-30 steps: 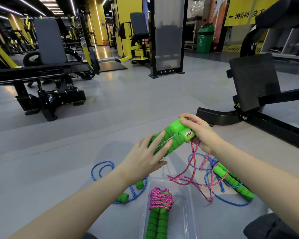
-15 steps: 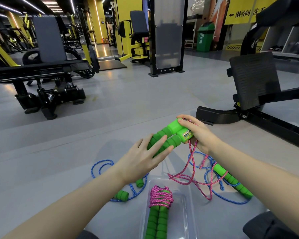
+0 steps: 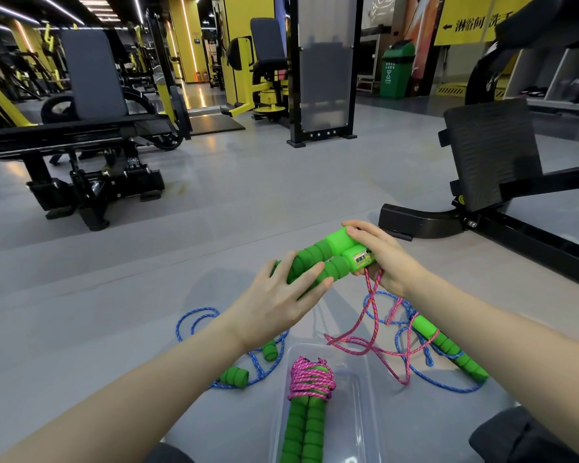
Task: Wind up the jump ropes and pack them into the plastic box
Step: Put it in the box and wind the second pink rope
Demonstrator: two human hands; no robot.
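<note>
Two green foam handles (image 3: 328, 253) of a pink jump rope lie side by side, held above the floor. My right hand (image 3: 380, 259) grips their far ends, where the loose pink rope (image 3: 370, 332) hangs down to the floor. My left hand (image 3: 281, 300) wraps around their near ends. A wound pink rope with green handles (image 3: 306, 401) lies in the clear plastic box (image 3: 358, 382) below. A blue rope (image 3: 198, 320) with green handles (image 3: 448, 349) is spread loose on the floor around the box.
A black gym machine base (image 3: 425, 223) with a footplate stands at the right, close behind my right hand. A weight bench (image 3: 81, 152) stands at the left rear. Grey floor stretches between them. A dark knee (image 3: 522, 436) shows at bottom right.
My left hand has closed further around the near ends of the two handles. The right hand and the handles have hardly moved.
</note>
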